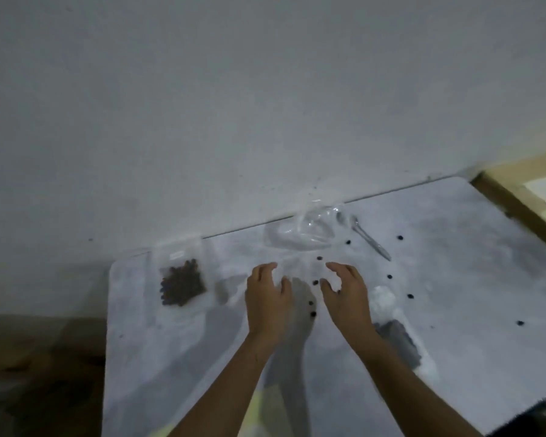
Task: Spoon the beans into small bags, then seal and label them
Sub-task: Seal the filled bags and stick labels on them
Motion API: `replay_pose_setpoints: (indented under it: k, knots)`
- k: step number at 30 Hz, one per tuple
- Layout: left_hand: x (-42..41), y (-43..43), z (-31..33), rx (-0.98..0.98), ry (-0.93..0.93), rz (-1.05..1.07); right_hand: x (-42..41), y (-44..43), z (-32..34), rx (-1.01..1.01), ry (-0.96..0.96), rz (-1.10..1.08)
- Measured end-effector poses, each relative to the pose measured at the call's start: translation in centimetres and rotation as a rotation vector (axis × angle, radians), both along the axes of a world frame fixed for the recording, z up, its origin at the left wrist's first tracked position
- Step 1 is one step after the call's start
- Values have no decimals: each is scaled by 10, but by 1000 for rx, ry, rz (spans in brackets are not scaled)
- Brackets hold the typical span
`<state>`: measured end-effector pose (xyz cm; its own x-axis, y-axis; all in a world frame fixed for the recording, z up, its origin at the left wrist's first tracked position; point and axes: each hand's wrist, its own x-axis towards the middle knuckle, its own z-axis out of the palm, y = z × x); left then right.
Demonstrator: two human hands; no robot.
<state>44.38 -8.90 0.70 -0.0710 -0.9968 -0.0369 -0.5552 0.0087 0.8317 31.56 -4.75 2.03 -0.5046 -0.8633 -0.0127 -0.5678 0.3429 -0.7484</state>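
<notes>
A small clear bag filled with dark beans (181,280) lies at the back left of the white table (171,357). Several loose dark beans (315,282) are scattered over the middle and right of the table. A clear plastic container (300,234) sits near the back edge, with a clear plastic spoon (364,236) lying to its right. My left hand (267,305) and my right hand (347,294) hover side by side over the middle, fingers loosely curved, holding nothing that I can make out. A faint clear bag may lie between them; the blur hides it.
A white crumpled wad (385,299) and a dark grey object (397,340) lie right of my right forearm. A small flat translucent piece (223,290) lies left of my left hand. A grey wall stands behind the table. A wooden frame (517,203) borders the right.
</notes>
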Motion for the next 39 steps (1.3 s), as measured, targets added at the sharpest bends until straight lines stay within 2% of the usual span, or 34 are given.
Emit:
replay_pose_setpoints:
  k: [3, 8, 12, 17, 23, 26, 28, 31, 39]
  knots:
    - [-37, 41, -11, 81, -103, -165, -43, 54, -6, 89, 55, -139]
    - [-74, 94, -27, 181, -227, -375, -75, 123, -22, 292, 103, -228]
    - [-91, 116, -30, 159, -271, -441, -78, 141, -30, 290, 96, -226]
    - [-102, 129, -37, 199, -214, -446, -77, 145, -33, 228, 107, -229]
    - [-96, 129, -19, 197, 91, -368, -67, 144, -25, 83, 22, -258]
    - [-74, 108, -3, 160, 333, -254, -54, 132, -15, 25, 0, -199]
    - [-50, 92, 6, 168, 417, -242, -38, 121, -9, -32, -25, -129]
    - [-3, 76, 15, 160, 436, -230, 0, 105, -3, -99, -118, -17]
    - [145, 87, 15, 102, 447, 93, 113, 93, -11, -72, -283, 276]
